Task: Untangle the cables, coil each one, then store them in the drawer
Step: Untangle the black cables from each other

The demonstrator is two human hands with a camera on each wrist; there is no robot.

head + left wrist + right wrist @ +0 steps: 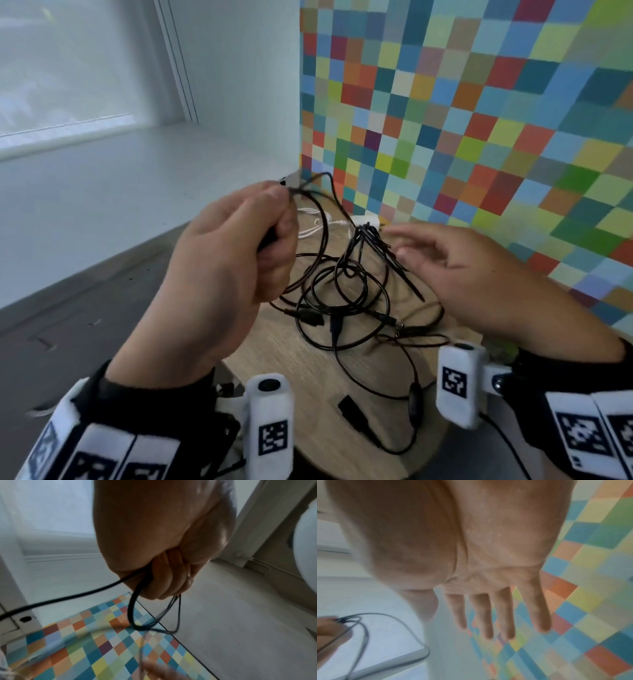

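Note:
A tangle of black cables [342,294] lies on a round wooden table [294,363]. My left hand [246,236] is raised above the table's left side and grips several black strands in a fist; in the left wrist view the black cable [135,609] loops out from under the curled fingers [171,574]. My right hand [445,260] hovers over the right part of the tangle with fingers spread and holds nothing; the right wrist view shows its straight fingers [488,615]. A white cable [315,222] lies behind the tangle. No drawer is in view.
A wall of coloured squares [479,120] stands right behind the table. A white charger block [364,219] sits at the table's back edge. A black plug [352,411] and an inline switch [414,404] lie near the front. Grey floor [85,325] lies to the left.

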